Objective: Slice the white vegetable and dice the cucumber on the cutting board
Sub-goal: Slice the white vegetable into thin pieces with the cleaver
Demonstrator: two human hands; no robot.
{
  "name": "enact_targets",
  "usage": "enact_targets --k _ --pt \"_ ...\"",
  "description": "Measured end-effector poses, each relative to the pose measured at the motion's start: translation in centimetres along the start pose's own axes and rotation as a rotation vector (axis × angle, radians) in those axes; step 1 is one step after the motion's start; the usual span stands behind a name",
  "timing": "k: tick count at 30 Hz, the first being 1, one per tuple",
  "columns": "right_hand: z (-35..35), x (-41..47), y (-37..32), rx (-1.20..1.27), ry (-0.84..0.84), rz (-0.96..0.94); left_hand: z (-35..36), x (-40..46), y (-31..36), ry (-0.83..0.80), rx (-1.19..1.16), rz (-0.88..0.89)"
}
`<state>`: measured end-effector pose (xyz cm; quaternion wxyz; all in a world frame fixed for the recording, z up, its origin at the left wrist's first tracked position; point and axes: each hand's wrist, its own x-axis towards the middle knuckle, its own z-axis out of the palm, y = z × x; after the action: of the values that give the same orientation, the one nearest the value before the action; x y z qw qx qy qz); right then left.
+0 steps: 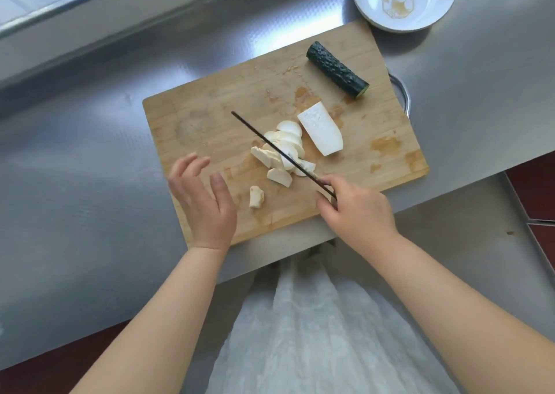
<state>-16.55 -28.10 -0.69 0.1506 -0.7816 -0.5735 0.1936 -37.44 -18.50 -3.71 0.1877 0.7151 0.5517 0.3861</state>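
White uncut vegetable half (320, 128) lies beyond right hand (357, 210), which grips thin dark knife (279, 152); left hand (204, 201) hovers open, farther off.

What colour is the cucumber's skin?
Very dark green and bumpy; the cucumber shows best in the head view.

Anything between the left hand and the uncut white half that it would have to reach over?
Yes. The pile of cut slices and the knife blade, held over them by the right hand, lie between the open left hand and the uncut half.
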Motion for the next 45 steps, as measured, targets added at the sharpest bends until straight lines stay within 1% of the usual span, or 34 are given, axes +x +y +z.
enact_targets --k 1,2,3,4,5,6,8,9,10,15,19,24,26,28,31,34,37,41,45 --pt "-0.2 0.2 -0.3 -0.052 0.038 -0.027 -0.4 1.6 0.6 0.123 -0.051 0.017" --pt "-0.3 0.4 -0.5 -0.089 0.052 -0.042 -0.7 3.2 1.2 0.188 -0.073 0.056" --pt "-0.5 0.6 -0.8 -0.124 0.051 -0.049 -1.0 4.5 2.1 0.194 -0.070 0.121" --pt "-0.6 0.7 -1.1 -0.163 0.047 -0.058 -1.2 5.6 2.9 0.131 -0.055 0.209" --pt "-0.6 0.7 -1.3 -0.202 0.045 -0.072 -1.2 6.2 3.8 -0.014 -0.051 0.301" --pt "-0.6 0.7 -1.6 -0.232 0.045 -0.089 -1.0 6.3 4.5 -0.222 -0.053 0.365" --pt "-0.4 0.5 -2.3 -0.277 0.058 -0.126 -0.5 5.4 5.4 -0.666 0.021 0.394" --pt "-0.2 0.4 -2.6 -0.294 0.070 -0.141 -0.3 4.7 5.5 -0.810 0.091 0.382" --pt "0.0 0.3 -3.0 -0.306 0.080 -0.149 0.0 4.2 5.3 -0.874 0.154 0.368" --pt "0.4 0.0 -3.8 -0.362 0.100 -0.157 1.1 4.5 4.4 -0.853 0.216 0.379" --pt "0.3 -0.8 -4.0 -0.362 0.115 -0.146 2.4 5.3 3.8 -0.849 0.303 0.372" --pt "0.7 -2.0 -4.3 -0.380 0.080 -0.157 3.2 5.8 3.6 -0.927 0.381 0.410" --pt "0.9 -2.4 -4.4 -0.382 0.071 -0.153 3.4 5.9 3.5 -0.933 0.419 0.434" --pt "0.9 -2.7 -4.4 -0.383 0.061 -0.143 3.6 6.0 3.6 -0.942 0.417 0.483" --pt "0.8 -3.0 -4.5 -0.367 0.060 -0.132 3.7 6.4 3.8 -1.054 0.358 0.610" --pt "0.5 -3.2 -4.5 -0.363 0.072 -0.141 3.4 6.8 3.9 -1.112 0.349 0.651" --pt "0.2 -3.3 -4.5 -0.376 0.084 -0.158 2.9 6.6 4.2 -1.083 0.370 0.729" --pt "0.0 -3.5 -4.1 -0.442 0.087 -0.177 2.9 6.4 5.2 -1.027 0.413 0.782" --pt "-0.3 -3.8 -3.8 -0.459 0.122 -0.187 3.4 6.2 6.1 -0.985 0.452 0.912"
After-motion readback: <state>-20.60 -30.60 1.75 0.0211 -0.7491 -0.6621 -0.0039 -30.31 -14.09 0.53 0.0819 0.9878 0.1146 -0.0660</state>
